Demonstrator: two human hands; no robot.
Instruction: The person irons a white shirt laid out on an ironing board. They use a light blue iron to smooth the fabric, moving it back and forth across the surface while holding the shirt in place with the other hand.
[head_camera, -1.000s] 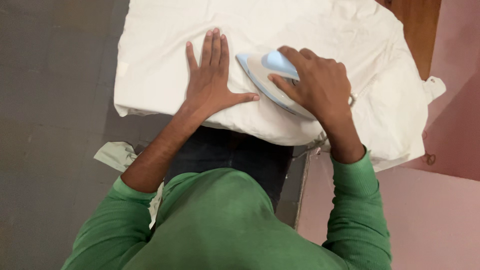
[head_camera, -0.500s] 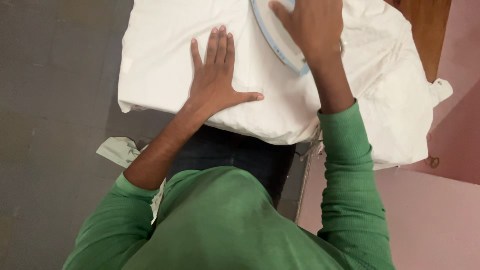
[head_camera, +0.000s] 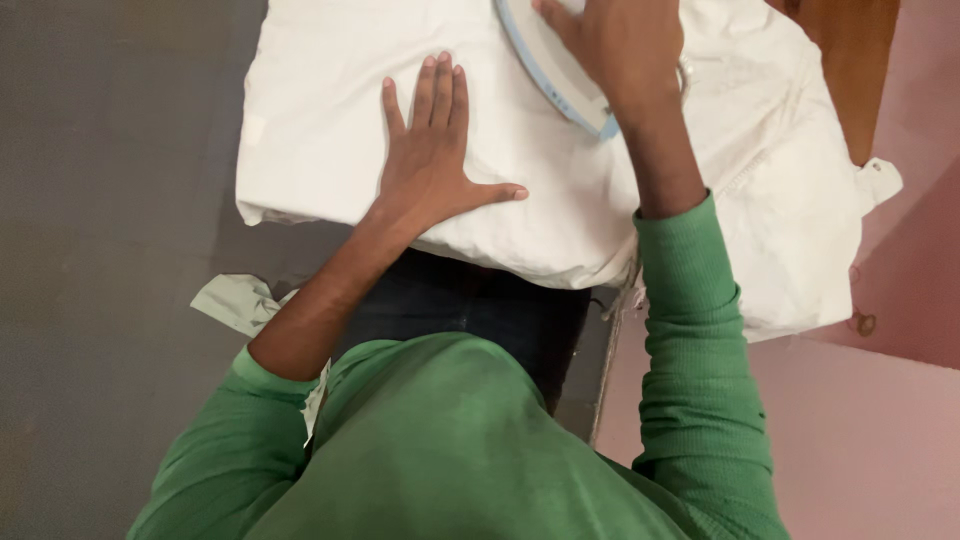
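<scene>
Two hands on the job, so let's go biggest thing first. White cloth (head_camera: 330, 110) is spread over the board, covering it from the near edge to the far one and hanging off the right end in a bunched fold. You can't see the board itself, only a bit of metal leg (head_camera: 607, 360) below the near edge.

Next, the iron (head_camera: 555, 70), white and pale blue, sits on the cloth at the far edge, right of the middle, partly cut off by the frame. Right hand (head_camera: 620, 45) is wrapped shut around its handle, fingers curled over the top.

Left hand (head_camera: 430, 165) lies flat and fully open on the cloth near the near edge, fingers together, thumb out to the right, gripping nothing, just pinning.

My take: that flat palm is doing it right. Keep it pulling the cloth taut away from the iron and well apart from the soleplate. Right end looks crumpled, so I'd smooth that before passing over it, or you press creases in.
</scene>
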